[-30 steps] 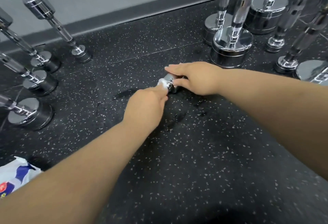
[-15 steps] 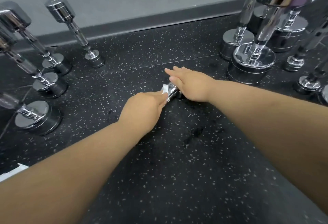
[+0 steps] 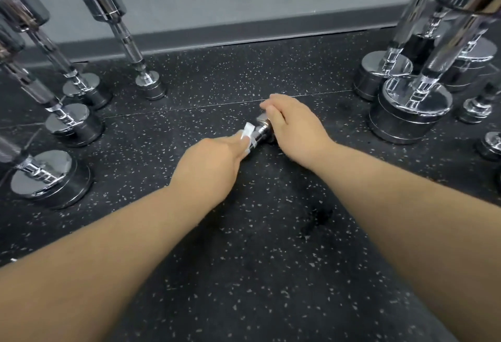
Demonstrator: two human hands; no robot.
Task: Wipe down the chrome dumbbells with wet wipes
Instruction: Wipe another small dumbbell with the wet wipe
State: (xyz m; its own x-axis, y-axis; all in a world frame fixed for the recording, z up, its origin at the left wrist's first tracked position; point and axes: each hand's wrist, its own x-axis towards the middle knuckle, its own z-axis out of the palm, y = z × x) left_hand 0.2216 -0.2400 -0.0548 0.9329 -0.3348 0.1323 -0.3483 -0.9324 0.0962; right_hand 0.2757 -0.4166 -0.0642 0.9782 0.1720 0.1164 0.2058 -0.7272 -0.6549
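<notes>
Left hand (image 3: 208, 162) pinches a white wet wipe (image 3: 248, 132) against the near end of a small chrome dumbbell (image 3: 262, 130) lying on the speckled black floor (image 3: 257, 260). Right hand (image 3: 295, 127) curls over its far end, holding it. 4 upright dumbbells (image 3: 71, 124) stand well apart at left.

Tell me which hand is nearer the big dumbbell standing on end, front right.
Right. The right hand holds the small dumbbell left of the big dumbbell, apart from it; the left hand, pinching the wipe, is farther left.
</notes>
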